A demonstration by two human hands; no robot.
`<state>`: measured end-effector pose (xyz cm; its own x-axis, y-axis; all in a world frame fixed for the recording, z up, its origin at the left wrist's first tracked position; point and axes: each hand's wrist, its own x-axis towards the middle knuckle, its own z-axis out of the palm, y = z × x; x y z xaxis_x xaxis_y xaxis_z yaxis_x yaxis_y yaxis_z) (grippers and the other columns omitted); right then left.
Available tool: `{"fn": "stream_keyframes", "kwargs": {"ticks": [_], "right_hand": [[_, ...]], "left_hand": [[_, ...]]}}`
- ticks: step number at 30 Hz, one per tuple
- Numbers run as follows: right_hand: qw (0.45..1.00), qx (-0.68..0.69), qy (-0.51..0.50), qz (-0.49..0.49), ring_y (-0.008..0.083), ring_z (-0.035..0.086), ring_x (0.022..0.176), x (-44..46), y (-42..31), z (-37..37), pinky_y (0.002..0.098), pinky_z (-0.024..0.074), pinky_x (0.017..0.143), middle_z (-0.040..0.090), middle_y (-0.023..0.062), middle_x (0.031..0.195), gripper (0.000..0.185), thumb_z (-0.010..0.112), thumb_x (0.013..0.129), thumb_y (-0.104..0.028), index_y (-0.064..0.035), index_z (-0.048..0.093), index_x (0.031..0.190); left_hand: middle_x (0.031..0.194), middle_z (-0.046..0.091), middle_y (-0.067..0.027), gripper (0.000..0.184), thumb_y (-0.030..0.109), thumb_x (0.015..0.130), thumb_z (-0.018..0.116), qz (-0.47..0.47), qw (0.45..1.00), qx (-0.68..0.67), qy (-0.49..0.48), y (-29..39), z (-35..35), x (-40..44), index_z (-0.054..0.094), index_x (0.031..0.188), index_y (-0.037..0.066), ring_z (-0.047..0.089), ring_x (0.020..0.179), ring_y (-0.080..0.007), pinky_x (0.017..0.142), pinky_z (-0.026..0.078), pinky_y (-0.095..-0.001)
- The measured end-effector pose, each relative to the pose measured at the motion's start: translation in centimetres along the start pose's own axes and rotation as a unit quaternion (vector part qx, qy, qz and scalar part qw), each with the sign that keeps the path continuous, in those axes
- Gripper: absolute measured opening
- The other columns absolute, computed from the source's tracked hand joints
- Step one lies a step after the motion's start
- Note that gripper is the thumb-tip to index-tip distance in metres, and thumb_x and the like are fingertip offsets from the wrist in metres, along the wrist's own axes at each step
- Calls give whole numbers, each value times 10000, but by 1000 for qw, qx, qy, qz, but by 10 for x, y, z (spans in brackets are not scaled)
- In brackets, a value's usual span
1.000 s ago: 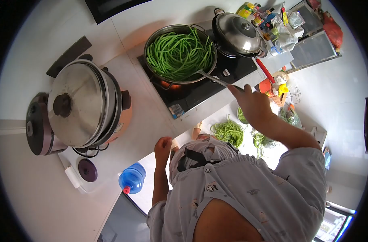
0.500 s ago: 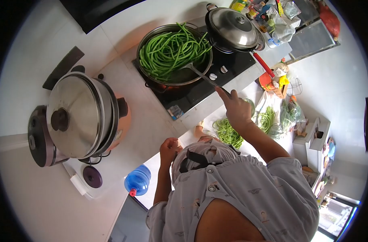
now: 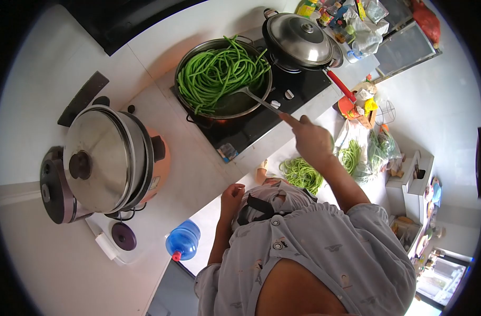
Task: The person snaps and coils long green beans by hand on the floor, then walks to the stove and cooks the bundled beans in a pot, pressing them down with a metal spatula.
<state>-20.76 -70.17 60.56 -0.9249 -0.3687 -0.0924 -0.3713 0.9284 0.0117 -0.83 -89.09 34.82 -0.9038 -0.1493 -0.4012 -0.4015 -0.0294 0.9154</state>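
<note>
My right hand (image 3: 314,142) is closed around the handle of a metal spatula (image 3: 259,99), the forefinger stretched along it. The spatula's head reaches into a wide steel pan (image 3: 240,110), against the lower right side of a heap of long green beans (image 3: 211,76). A few bean ends stick up above the pan's far rim. My left hand (image 3: 231,199) hangs by the counter's front edge close to my body. Its fingers are loosely bent and apart, with nothing visible in them.
Beside the pan on the black cooktop (image 3: 235,138) stands a lidded wok (image 3: 303,39) with a red handle jutting forward. A lidded pot (image 3: 98,158) sits left on the counter. A blue water jug (image 3: 183,239) and more green beans (image 3: 302,175) are on the floor.
The bean heap has shifted left and bunched up in the pan, baring more of its right side. My right hand has moved slightly down and right with the spatula.
</note>
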Motion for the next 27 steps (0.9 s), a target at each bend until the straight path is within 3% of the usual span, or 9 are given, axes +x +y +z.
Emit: {"fn": "stream_keyframes", "kwargs": {"ticks": [3, 8, 9, 12, 15, 18, 22, 25, 27], "right_hand": [[999, -10, 12, -45, 276, 659, 690, -1, 23, -33, 391, 536, 610, 606, 84, 828, 507, 580, 872, -91, -278, 521, 1340], [972, 222, -37, -74, 334, 630, 1035, 10, 55, -102, 402, 502, 849, 643, 124, 1200, 418, 589, 897, -78, -165, 574, 1305], [959, 258, -9, -115, 339, 632, 1033, 17, 62, -103, 401, 496, 859, 652, 134, 1175, 427, 583, 903, -67, -141, 555, 1322], [960, 273, -27, -54, 360, 640, 993, 52, 64, -108, 415, 494, 835, 660, 138, 1154, 468, 588, 902, -67, -153, 520, 1357], [976, 202, 20, -84, 358, 651, 951, 106, 73, -84, 425, 504, 820, 665, 157, 1121, 477, 588, 897, -68, -174, 520, 1356], [962, 140, 117, -203, 345, 664, 909, 161, 81, -58, 428, 523, 776, 676, 176, 1052, 458, 590, 895, -97, -193, 536, 1340], [974, -10, 104, -201, 337, 647, 665, 203, 79, -51, 435, 520, 607, 624, 136, 717, 469, 580, 913, -141, -226, 508, 1369], [948, -209, 134, -201, 292, 660, 617, 222, 76, -58, 413, 546, 574, 649, 119, 722, 460, 576, 919, -178, -231, 506, 1371], [937, -186, 118, -272, 266, 657, 598, 243, 87, -54, 378, 535, 538, 642, 130, 714, 459, 577, 929, -211, -233, 502, 1382]], "left_hand": [[737, 637, -19, 131, 129, 872, 660, 2, 1000, -6, 17, -6, -3, 6, 684, 975, 53, 573, 644, -83, 605, 467, -252], [775, 661, -51, 148, 128, 879, 650, -24, 997, -63, 45, -5, -16, 12, 674, 998, 42, 604, 668, -106, 633, 493, -262], [772, 658, -49, 147, 133, 881, 649, -10, 997, -57, 58, -11, -17, 15, 674, 993, 41, 604, 675, -105, 637, 493, -262], [757, 647, -38, 150, 149, 889, 640, 3, 996, -44, 80, -15, -20, 20, 672, 972, 29, 609, 702, -101, 657, 493, -260], [758, 646, -32, 153, 146, 888, 640, -23, 995, -30, 94, -7, -18, 22, 670, 973, 22, 608, 701, -101, 650, 488, -259], [760, 643, -28, 161, 149, 888, 642, -23, 991, -95, 96, 8, -11, 18, 669, 975, 17, 596, 693, -95, 641, 479, -256], [763, 643, -32, 166, 153, 884, 646, -49, 990, -66, 119, 0, -2, 10, 674, 991, 30, 591, 678, -106, 638, 478, -262], [757, 647, -39, 165, 145, 885, 637, -80, 985, -37, 146, 7, 3, -1, 673, 999, 33, 595, 685, -110, 640, 481, -264], [750, 645, -40, 164, 139, 896, 622, -82, 983, -62, 151, 0, 8, -7, 667, 1005, 25, 605, 691, -112, 643, 485, -264]]}}
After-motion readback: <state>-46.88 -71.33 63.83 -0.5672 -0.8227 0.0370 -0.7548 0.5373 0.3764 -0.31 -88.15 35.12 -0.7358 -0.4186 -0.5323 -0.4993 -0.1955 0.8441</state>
